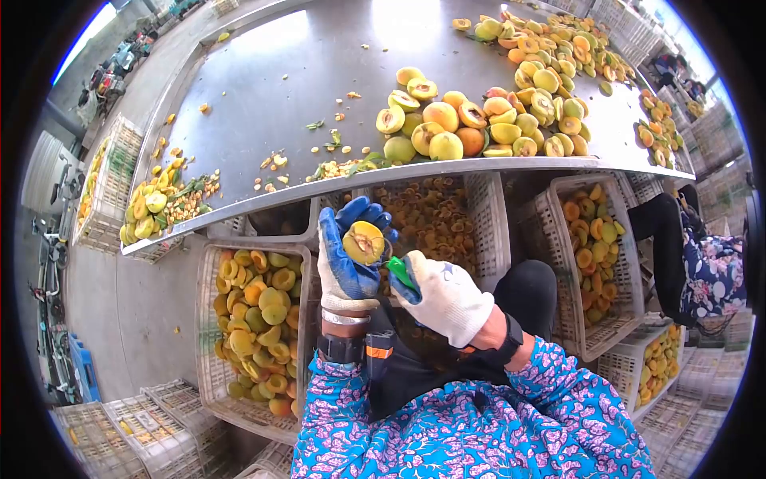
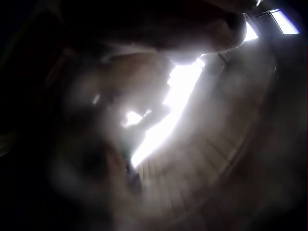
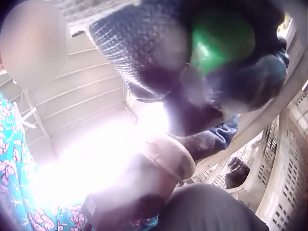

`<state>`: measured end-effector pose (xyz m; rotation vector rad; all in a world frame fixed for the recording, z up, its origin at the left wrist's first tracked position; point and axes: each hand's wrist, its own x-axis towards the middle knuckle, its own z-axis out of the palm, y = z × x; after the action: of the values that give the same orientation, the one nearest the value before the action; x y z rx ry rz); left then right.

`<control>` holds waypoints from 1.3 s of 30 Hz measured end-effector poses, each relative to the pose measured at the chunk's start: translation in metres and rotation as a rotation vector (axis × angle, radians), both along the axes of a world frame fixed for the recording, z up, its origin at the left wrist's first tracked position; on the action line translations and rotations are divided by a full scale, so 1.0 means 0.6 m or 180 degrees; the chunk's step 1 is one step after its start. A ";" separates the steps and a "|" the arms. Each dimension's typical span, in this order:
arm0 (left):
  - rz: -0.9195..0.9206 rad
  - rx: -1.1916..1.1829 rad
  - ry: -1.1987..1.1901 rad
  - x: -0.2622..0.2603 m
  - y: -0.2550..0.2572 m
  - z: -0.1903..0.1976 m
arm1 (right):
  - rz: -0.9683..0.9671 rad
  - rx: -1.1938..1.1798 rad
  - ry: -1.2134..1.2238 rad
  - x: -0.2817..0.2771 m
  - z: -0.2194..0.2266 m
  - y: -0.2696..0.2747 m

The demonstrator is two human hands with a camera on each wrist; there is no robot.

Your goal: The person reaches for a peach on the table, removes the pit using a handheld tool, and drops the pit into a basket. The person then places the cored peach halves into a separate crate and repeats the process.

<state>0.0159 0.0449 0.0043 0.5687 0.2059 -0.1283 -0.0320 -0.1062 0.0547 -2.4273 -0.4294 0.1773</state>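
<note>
In the head view my left hand [image 1: 341, 267], in a blue-coated white glove, holds a cut yellow peach half [image 1: 365, 243] with its cut face up. Fingers curl around its far side. My right hand [image 1: 448, 294], in a similar glove, grips a tool by its green handle [image 1: 400, 273], close beside the peach half. The right wrist view shows the green handle [image 3: 224, 43] enclosed by dark gloved fingers; the tool's working end is hidden there. Dark blur and glare fill most of the left wrist view.
A metal table [image 1: 263, 104] carries a pile of peaches [image 1: 447, 128], with loose pits and leaf scraps. Below its edge stand a crate of peach halves [image 1: 203, 319], another crate [image 1: 499, 231] between the knees, and a third crate [image 1: 630, 295] at right. Another person's patterned clothing [image 1: 714, 267] shows at far right.
</note>
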 end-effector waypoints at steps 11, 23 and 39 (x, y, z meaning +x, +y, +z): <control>-0.0133 0.0253 -0.0122 -0.017 -0.015 -0.003 | 0.0018 0.0621 -0.1198 0.008 -0.011 0.011; -0.0619 -0.0115 0.0427 -0.010 -0.038 -0.054 | 0.0635 0.0149 -0.1252 0.061 -0.094 -0.004; -0.0055 0.0269 0.0552 -0.010 -0.050 -0.015 | -0.0037 -0.0002 -0.0003 0.010 -0.068 -0.020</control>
<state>0.0099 0.0152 -0.0046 0.6440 0.3762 -0.1864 -0.0261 -0.1180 0.0138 -2.4300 -0.4157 0.1715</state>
